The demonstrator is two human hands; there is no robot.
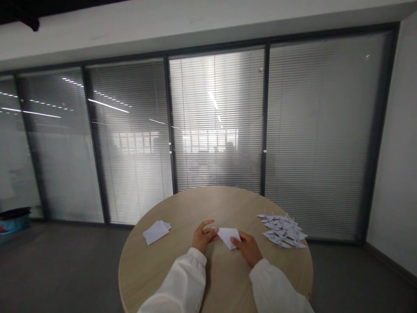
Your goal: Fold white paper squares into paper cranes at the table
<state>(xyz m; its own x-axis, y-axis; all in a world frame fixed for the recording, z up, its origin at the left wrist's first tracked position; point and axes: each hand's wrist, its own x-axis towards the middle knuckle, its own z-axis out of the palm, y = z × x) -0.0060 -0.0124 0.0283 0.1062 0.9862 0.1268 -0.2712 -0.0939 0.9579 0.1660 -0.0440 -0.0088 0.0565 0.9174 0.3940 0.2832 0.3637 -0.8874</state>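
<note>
A folded piece of white paper [229,236] is held between my two hands, over the middle of the round table. My left hand [204,235] pinches its left corner, with the index finger raised away from the paper. On the paper's right side, my right hand [248,247] grips it with the thumb on top and the fingers partly hidden behind. To the left lies a small stack of white paper sheets [157,231]. Over on the right, several folded white paper cranes [284,231] sit in a cluster.
The round wooden table [224,201] has its far edge close to a glass partition with blinds [216,108]. A blue container with a dark top [14,221] stands on the floor at the far left. A white wall [395,165] rises on the right.
</note>
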